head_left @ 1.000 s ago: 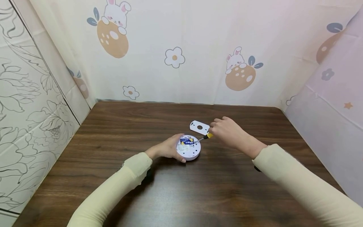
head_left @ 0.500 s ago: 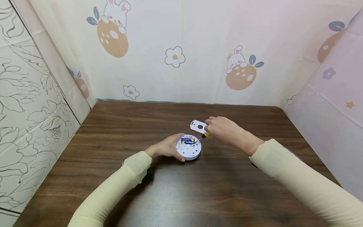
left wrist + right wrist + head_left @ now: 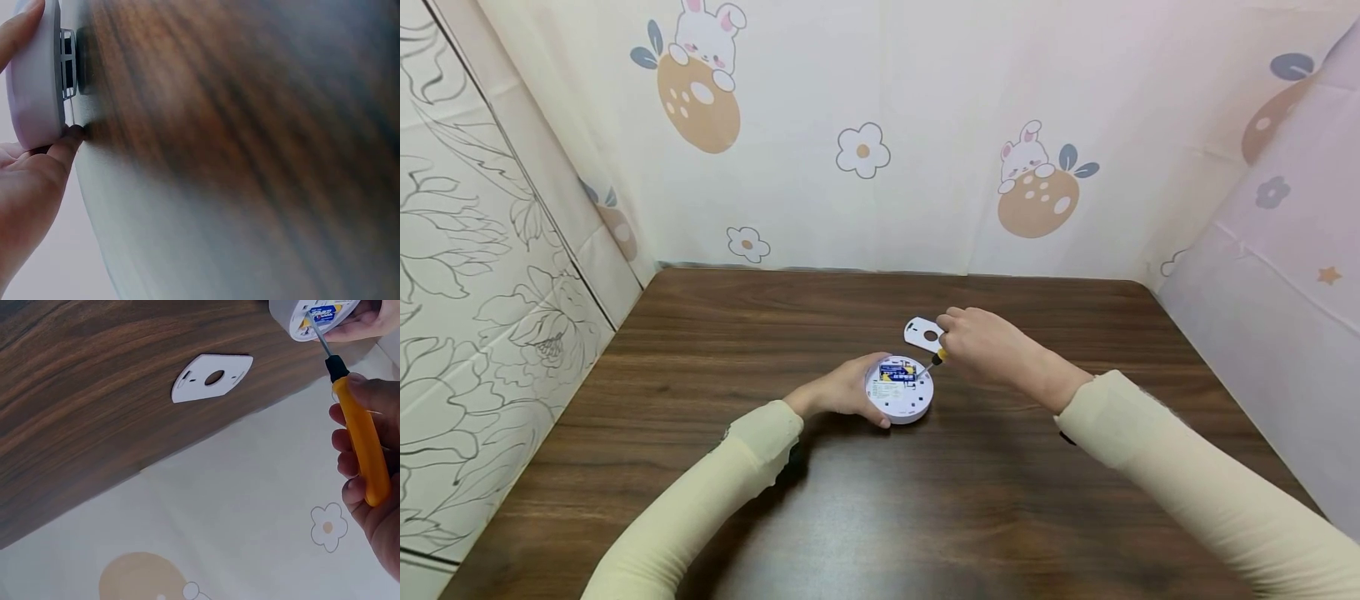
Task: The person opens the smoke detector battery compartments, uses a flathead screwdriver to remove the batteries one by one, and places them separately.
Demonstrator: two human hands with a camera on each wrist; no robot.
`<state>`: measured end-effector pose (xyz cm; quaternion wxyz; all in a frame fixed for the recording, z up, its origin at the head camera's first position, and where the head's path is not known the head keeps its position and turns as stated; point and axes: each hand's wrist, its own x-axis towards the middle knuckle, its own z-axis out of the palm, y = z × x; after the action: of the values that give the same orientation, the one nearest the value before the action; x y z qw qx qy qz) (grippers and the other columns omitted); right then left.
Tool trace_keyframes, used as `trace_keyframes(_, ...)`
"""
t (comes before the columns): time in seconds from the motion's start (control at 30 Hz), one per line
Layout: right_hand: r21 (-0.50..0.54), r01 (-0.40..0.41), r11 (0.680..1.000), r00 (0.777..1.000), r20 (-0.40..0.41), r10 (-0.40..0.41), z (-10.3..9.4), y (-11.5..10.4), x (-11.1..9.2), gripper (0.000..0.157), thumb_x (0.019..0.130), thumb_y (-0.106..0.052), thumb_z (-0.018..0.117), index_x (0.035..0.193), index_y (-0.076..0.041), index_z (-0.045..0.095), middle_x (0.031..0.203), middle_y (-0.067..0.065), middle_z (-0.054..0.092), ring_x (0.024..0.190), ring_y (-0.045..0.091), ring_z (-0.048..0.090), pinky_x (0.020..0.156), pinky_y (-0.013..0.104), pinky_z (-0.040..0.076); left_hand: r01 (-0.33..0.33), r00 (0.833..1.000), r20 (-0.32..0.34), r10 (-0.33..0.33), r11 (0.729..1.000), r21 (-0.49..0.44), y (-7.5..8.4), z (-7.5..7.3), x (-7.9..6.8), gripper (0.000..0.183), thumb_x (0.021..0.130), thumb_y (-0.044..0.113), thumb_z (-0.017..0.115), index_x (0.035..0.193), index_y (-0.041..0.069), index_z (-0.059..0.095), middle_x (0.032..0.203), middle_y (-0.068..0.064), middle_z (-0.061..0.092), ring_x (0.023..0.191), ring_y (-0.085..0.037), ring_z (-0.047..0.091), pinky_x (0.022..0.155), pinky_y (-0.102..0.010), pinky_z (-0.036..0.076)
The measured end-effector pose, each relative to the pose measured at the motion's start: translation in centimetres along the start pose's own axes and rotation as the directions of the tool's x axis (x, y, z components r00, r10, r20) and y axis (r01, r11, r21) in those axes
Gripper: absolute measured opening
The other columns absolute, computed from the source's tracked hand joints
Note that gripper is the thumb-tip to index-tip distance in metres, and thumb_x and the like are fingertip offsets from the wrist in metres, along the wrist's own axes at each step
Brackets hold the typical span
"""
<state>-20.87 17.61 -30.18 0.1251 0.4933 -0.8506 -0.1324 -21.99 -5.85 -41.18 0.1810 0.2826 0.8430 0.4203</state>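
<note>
A round white smoke detector [image 3: 901,408] lies back side up on the table, its blue-and-yellow batteries [image 3: 897,373] exposed. My left hand [image 3: 846,390] grips it from the left, thumb at the near side and fingers round the far rim. In the left wrist view, a slotted vent [image 3: 69,62] shows on its underside. My right hand [image 3: 988,343] holds a screwdriver [image 3: 362,437] by its yellow handle, fingers curled round it. The metal shaft slants down to the detector's back, with its tip beside the batteries; exact contact there is too small to tell.
A flat white mounting plate [image 3: 197,387] with a round hole lies behind the detector, partly covered by the right hand in the head view. The dark wooden table [image 3: 895,517] ends at a patterned curtain [image 3: 925,208] at the back.
My right hand has shifted a little left with the screwdriver, which now stands steeper, and the hand covers more of the mounting plate. The left hand and the smoke detector have hardly moved.
</note>
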Motion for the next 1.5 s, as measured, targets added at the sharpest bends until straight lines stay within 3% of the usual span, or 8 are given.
trace_keyframes(0.33,-0.017,-0.051,0.999,0.998,0.023,0.051,-0.2,-0.7,0.6,0.017,0.074,-0.013,0.079,0.067,-0.005,0.067,0.073,0.006,0.053,0.070,0.024,0.051,0.059,0.036,0.046,0.000,1.000,0.013,0.000,1.000,-0.005,-0.2,0.0,0.2,0.105,0.057,0.017,0.093,0.144,0.003,0.035,0.129,-0.009,0.053,0.114,-0.018,0.049,0.102,-0.033,0.034)
trace_keyframes(0.5,0.045,-0.107,0.993,0.994,0.037,0.106,-0.2,-0.7,0.5,0.016,0.075,-0.010,0.077,0.065,-0.004,0.065,0.071,0.004,0.050,0.068,0.022,0.048,0.059,0.035,0.046,0.003,1.000,0.013,-0.003,1.000,0.002,-0.3,0.0,0.2,0.105,0.057,0.019,0.093,0.144,0.005,0.036,0.128,-0.008,0.055,0.113,-0.017,0.049,0.102,-0.032,0.035)
trace_keyframes(0.8,0.259,-0.216,0.942,0.975,0.013,0.220,1.1,0.2,-0.9,0.008,0.073,-0.004,0.080,0.075,-0.002,0.072,0.070,-0.001,0.048,0.069,0.018,0.048,0.060,0.031,0.047,-0.002,1.000,-0.005,0.002,1.000,0.019,-0.3,0.0,0.3,0.106,0.055,0.019,0.094,0.143,0.004,0.038,0.127,-0.010,0.055,0.112,-0.018,0.050,0.102,-0.034,0.035)
trace_keyframes(1.5,0.454,-0.264,0.851,0.921,-0.145,0.363,5.2,-0.1,-4.8,0.011,0.080,-0.006,0.076,0.089,-0.001,0.074,0.075,-0.001,0.046,0.065,0.012,0.039,0.056,0.028,0.037,0.001,1.000,0.001,-0.001,0.999,0.036,-0.4,-0.1,0.1,0.106,0.055,0.021,0.094,0.143,0.003,0.038,0.126,-0.011,0.056,0.111,-0.019,0.050,0.101,-0.035,0.036)
